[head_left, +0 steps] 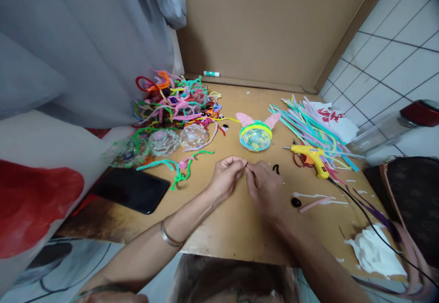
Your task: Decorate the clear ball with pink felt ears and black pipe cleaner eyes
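Observation:
My left hand [228, 174] and my right hand [265, 186] meet above the middle of the table, fingertips pinched together. Between them shows a small dark piece [246, 165], mostly hidden by the fingers; its kind is unclear. Just beyond stands a clear round bowl shape [255, 139] with a yellow and green band and two pink ear shapes [244, 119] on top. To the right of my right hand lies a short, curved black pipe cleaner [276, 169]. A green and turquoise pipe cleaner piece [178, 175] rests left of my left hand.
A tangled heap of coloured pipe cleaners [178, 97] and clear domes [164, 141] fill the left. A black phone [132, 189] lies nearer. On the right are a yellow glue gun [310, 156] with its cord, loose pipe cleaners [305, 120], white tissue [375, 250] and a brown bag [408, 202].

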Available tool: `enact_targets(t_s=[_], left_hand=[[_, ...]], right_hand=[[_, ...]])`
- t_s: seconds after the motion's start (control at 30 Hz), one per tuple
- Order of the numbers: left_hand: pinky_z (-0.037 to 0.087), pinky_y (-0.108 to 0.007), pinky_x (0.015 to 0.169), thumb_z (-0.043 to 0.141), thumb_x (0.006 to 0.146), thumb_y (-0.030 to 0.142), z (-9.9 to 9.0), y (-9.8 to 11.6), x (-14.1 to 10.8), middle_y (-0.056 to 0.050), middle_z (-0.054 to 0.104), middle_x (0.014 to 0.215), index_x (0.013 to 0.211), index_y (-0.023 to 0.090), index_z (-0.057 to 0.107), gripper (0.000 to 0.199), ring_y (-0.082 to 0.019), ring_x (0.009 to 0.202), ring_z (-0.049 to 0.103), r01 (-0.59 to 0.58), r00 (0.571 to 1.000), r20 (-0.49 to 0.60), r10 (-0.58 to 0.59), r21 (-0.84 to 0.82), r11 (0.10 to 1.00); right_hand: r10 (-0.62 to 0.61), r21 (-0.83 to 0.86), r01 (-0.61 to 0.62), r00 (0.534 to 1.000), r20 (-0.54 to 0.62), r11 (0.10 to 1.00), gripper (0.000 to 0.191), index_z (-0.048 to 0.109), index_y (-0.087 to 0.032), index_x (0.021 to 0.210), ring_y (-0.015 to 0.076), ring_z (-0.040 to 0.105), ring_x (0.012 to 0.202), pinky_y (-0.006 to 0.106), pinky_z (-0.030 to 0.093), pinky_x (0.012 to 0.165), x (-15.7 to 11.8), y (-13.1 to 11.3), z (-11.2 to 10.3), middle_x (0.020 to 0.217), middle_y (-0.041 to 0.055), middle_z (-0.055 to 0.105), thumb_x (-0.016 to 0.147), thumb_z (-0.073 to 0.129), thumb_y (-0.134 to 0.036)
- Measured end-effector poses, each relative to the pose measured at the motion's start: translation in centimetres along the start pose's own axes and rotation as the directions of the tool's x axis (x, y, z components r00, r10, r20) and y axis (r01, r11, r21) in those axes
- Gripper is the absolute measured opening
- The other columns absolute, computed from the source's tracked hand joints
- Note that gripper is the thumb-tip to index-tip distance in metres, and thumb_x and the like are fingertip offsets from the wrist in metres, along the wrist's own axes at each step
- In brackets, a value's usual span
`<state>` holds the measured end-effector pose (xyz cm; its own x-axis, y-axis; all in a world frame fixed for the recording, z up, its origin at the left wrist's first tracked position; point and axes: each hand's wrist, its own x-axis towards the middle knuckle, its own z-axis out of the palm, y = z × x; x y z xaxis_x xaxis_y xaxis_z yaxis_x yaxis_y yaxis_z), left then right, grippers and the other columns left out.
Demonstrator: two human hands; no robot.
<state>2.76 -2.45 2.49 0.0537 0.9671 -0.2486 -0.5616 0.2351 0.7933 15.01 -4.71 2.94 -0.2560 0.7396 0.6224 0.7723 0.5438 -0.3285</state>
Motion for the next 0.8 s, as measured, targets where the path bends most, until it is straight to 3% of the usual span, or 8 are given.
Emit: enact_targets(t_s=[0.1,0.23,0.4,0.67,0.8], left_hand=[[0.017,-0.019,0.044,0.084,0.048,0.033,0.2,-0.5,-0.4,0.009,0.04,0.042,0.054,0.013,0.053,0.037,-0.001,0.041,0.027,0.006,0.998,-0.057,-0.01,-0.071,0.997],[0.017,-0.019,0.043,0.084,0.048,0.033,0.4,-0.9,-0.8,0.011,0.035,0.041,0.054,0.014,0.051,0.039,-0.001,0.04,0.023,0.061,0.997,-0.035,-0.067,-0.161,0.985],[0.015,-0.017,0.043,0.085,0.047,0.029,0.3,-1.1,-0.9,0.009,0.038,0.044,0.057,0.013,0.053,0.037,-0.001,0.042,0.027,0.118,0.99,-0.046,-0.131,-0.223,0.968],[0.017,-0.02,0.044,0.082,0.056,0.037,0.1,-1.6,-1.1,0.008,0.039,0.046,0.057,0.014,0.05,0.039,-0.002,0.043,0.028,0.124,0.992,0.009,-0.124,-0.157,0.98],[0.019,-0.021,0.046,0.079,0.062,0.043,0.1,-1.3,-1.2,0.006,0.041,0.047,0.058,0.014,0.052,0.04,-0.004,0.045,0.032,0.085,0.995,0.065,-0.079,-0.082,0.993]], right_hand=[[-0.003,-0.054,0.0,0.999,-0.045,0.999,0.022,0.059,-0.018,0.079,0.0146,0.056,0.064,0.026,0.038,0.059,-0.4,-0.6,0.7,0.069,0.0035,0.061,0.094,0.043,-0.016],[0.042,-0.07,-0.045,0.998,-0.047,0.997,0.018,0.062,-0.016,0.092,0.0158,0.059,0.067,0.027,0.039,0.059,-0.3,-0.6,0.8,0.075,0.0052,0.066,0.095,0.047,-0.024],[0.023,-0.143,-0.024,1.0,-0.008,0.989,0.022,0.065,-0.017,0.083,0.0151,0.056,0.061,0.027,0.036,0.057,-0.4,-0.4,0.6,0.068,0.0034,0.064,0.095,0.049,-0.024],[0.182,0.094,-0.189,0.98,0.076,0.977,0.017,0.069,-0.019,0.08,0.0157,0.06,0.066,0.027,0.043,0.062,-0.2,0.6,0.3,0.073,0.0029,0.067,0.089,0.056,-0.027],[0.234,0.22,-0.249,0.968,0.092,0.943,0.013,0.069,-0.02,0.077,0.0137,0.059,0.06,0.025,0.044,0.057,0.5,1.1,-0.5,0.069,0.0017,0.067,0.084,0.061,-0.027]])
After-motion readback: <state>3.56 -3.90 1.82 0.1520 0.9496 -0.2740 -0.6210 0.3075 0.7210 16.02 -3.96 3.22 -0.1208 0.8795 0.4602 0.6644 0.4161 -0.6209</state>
